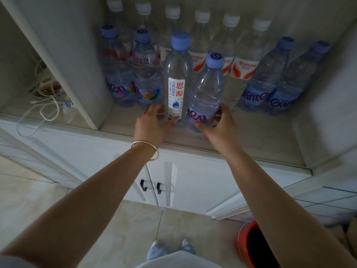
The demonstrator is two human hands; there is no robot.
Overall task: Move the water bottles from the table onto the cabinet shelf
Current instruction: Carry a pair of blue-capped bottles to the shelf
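Each grip holds 1 bottle: left hand [152,122] the white-label bottle [176,80], right hand [218,124] the Ganten bottle [207,91]

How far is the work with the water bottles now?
Done: a back row of white-capped bottles and several blue-capped bottles already stand on the cabinet shelf. In hand: the left hand holds a white-labelled bottle, the right hand a blue-labelled bottle, both at the shelf front. The table is out of view.
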